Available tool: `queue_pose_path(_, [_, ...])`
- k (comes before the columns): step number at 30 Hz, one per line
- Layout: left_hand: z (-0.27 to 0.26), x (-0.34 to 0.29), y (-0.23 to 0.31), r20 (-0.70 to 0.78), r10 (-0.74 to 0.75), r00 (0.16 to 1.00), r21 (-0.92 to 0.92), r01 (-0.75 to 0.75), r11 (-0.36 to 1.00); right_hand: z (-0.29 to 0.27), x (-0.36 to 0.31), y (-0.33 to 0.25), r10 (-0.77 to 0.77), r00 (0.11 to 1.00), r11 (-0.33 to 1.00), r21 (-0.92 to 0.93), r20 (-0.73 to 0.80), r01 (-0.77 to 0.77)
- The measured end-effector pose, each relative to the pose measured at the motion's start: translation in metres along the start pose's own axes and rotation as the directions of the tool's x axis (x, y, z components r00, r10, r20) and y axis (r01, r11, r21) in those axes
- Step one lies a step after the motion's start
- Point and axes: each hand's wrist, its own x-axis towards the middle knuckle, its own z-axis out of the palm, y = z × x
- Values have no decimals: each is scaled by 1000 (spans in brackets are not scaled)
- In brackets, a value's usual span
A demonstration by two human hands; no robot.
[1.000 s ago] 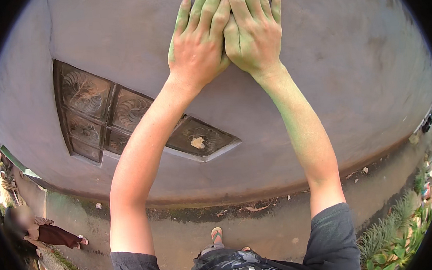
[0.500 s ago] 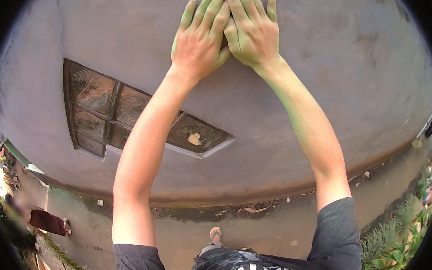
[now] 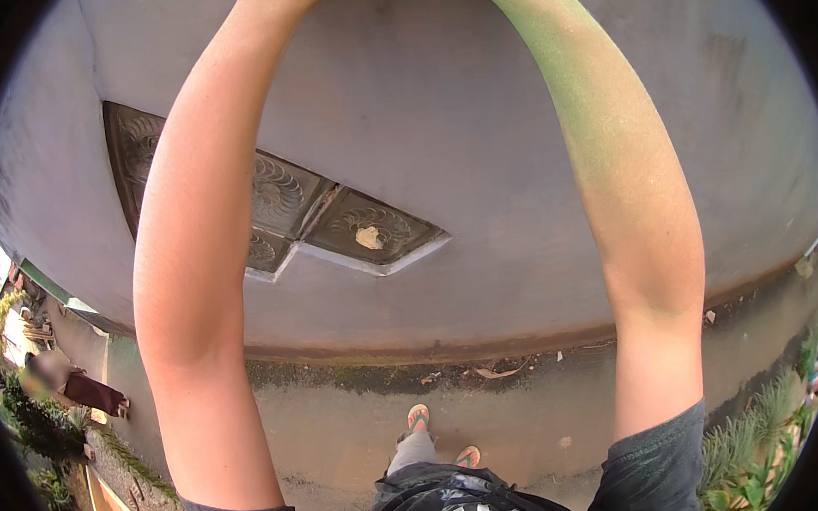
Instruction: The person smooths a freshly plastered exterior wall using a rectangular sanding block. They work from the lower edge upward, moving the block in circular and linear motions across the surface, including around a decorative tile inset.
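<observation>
Both my arms reach up in front of the grey plastered wall [image 3: 441, 161]. My left forearm [image 3: 204, 146] runs to the upper edge, and the hand beyond its wrist lies outside the picture. Likewise, the right forearm [image 3: 605, 106], with a greenish tint along it, is cut off at the wrist. What the fingers hold or touch cannot be seen. Partly behind the left arm, a set of dark patterned ventilation blocks [image 3: 281, 193] is set into the wall. A pale, ragged patch [image 3: 368, 237] shows on the rightmost block.
Below the wall runs a wet-looking concrete path [image 3: 335, 435] with scattered debris at the wall's foot. My feet wear flip-flops [image 3: 418, 417]. Another person [image 3: 78, 388] is at the far left. Green plants [image 3: 752, 450] line the lower right, and more plants [image 3: 38, 414] grow at the left.
Both hands, earlier side by side with fingertips close together, have gone up out of the picture. My arms are raised higher and spread wider, and a second foot now shows.
</observation>
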Motion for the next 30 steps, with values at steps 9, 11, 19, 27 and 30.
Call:
queue_pose_path(9, [-26,-223,180,113,-136,984,-187,155,970,-108,-249,-95,156,934,987,-18,323,-159])
queue_pose_path(11, [-24,-244,198,134,-177,975,-175,199,964,-115,-269,-95,115,929,993,-5,353,-121])
queue_pose_path(19, [-6,-50,72,-5,-103,995,-147,101,984,-50,-67,-8,-8,992,998,67,123,0])
queue_pose_path(27, [5,84,-24,-42,-84,996,84,87,993,11,92,49,-73,997,996,51,-30,74])
queue_pose_path(30, [6,76,-16,-73,-60,996,45,63,997,5,81,42,-29,1000,995,96,3,28])
